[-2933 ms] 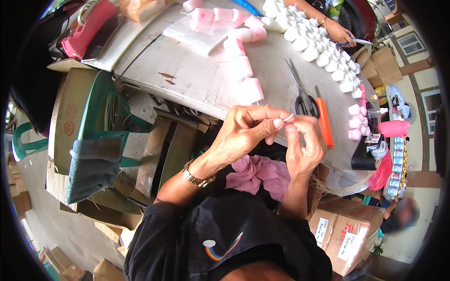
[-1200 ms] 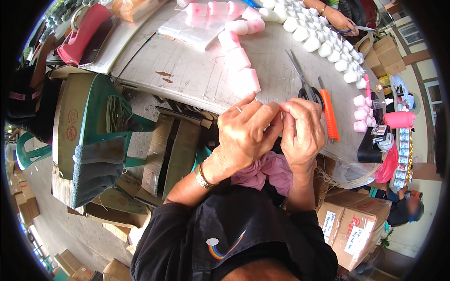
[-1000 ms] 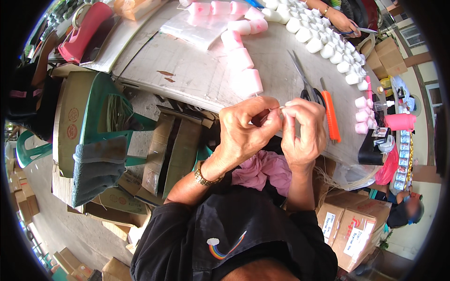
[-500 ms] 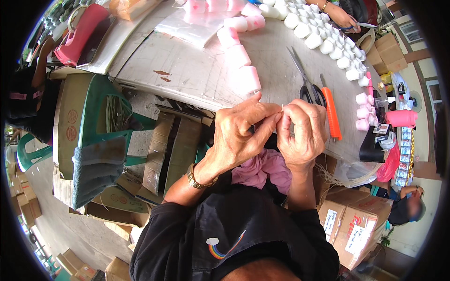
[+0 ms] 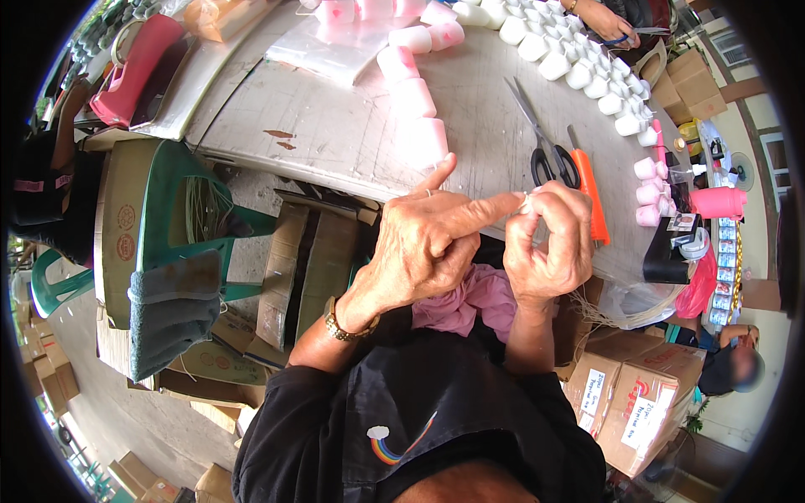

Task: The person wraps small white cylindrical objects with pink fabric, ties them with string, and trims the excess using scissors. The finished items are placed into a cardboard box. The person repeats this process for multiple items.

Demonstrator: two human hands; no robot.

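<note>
My left hand [image 5: 436, 243] and my right hand [image 5: 549, 239] meet just above the near edge of the grey table [image 5: 335, 134]. Between their fingertips they pinch a tiny white piece [image 5: 526, 201], too small to make out, perhaps thread. My left forefinger points right toward it and my right thumb and fingers close over it. A bunch of pink cloth [image 5: 465, 302] lies in my lap under the hands. Black-handled scissors [image 5: 545, 142] and an orange cutter [image 5: 589, 197] lie on the table just beyond my right hand.
Pink rolls [image 5: 411, 92] and white rolls [image 5: 579, 63] line the table. Another person's hand [image 5: 599, 21] works at the far edge. A green plastic chair [image 5: 176, 243] stands left, cardboard boxes [image 5: 625, 402] lower right, a pink case [image 5: 134, 67] upper left.
Both hands stayed together at the table edge, working the small white piece. My left forefinger has now straightened out toward my right fingertips.
</note>
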